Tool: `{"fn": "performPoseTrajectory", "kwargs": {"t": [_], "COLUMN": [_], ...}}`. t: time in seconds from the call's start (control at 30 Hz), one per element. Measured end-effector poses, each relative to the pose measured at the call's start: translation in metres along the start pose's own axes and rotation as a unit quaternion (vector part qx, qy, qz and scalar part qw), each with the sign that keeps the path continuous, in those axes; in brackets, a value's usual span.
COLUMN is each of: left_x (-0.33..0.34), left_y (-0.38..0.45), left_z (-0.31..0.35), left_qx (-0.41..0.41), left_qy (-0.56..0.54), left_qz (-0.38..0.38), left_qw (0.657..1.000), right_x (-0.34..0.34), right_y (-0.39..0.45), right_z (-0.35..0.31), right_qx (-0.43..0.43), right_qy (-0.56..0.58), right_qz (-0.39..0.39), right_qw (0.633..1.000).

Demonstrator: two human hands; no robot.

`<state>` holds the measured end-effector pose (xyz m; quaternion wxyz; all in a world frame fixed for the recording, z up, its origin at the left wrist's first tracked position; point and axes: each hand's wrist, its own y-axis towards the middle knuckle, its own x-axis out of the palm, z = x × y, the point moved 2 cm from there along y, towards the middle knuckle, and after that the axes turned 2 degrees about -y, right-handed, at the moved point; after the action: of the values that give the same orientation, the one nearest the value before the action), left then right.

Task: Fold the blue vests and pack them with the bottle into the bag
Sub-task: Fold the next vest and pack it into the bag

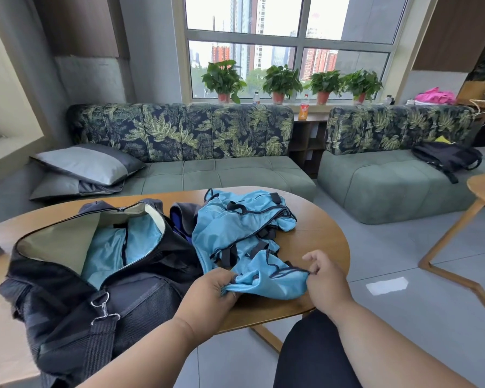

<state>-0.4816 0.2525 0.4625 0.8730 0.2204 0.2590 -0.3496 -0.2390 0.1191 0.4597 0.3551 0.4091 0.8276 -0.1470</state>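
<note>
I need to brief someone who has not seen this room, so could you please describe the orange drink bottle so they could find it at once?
Start at the big window behind the leaf-print sofas. On the sill, in the gap between the two sofa backs, stands the orange bottle. Its orange body sets it apart from the potted plants and the smaller clear bottle alongside.

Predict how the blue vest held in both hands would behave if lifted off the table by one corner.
The blue vest would probably hang limp: it already bunches into folds between the left hand and right hand. It looks thin and shiny, so likely light and a bit slippery. Its black straps may snag the vests piled behind.
</note>
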Motion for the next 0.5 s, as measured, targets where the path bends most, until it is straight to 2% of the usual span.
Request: {"fn": "performPoseTrajectory", "kwargs": {"t": [0.2, 0.3, 0.4, 0.5], "left_x": [0.008, 0.010, 0.010, 0.010], "left_y": [-0.007, -0.009, -0.009, -0.006], "left_z": [-0.005, -0.005, -0.002, 0.005], "left_qx": [0.003, 0.001, 0.003, 0.001], "left_qy": [0.028, 0.030, 0.029, 0.029], "left_qz": [-0.031, -0.036, -0.036, -0.025], "left_qw": [0.999, 0.999, 0.999, 0.999], "right_x": [0.017, 0.022, 0.022, 0.017], "right_y": [-0.004, -0.004, -0.006, -0.010], "right_z": [0.003, 0.006, 0.003, -0.003], "right_qx": [-0.070, -0.096, -0.103, -0.116], "right_qy": [-0.049, -0.108, -0.134, -0.103], "right_qz": [-0.090, -0.124, -0.109, -0.062], "right_qw": [0.992, 0.982, 0.980, 0.986]}}
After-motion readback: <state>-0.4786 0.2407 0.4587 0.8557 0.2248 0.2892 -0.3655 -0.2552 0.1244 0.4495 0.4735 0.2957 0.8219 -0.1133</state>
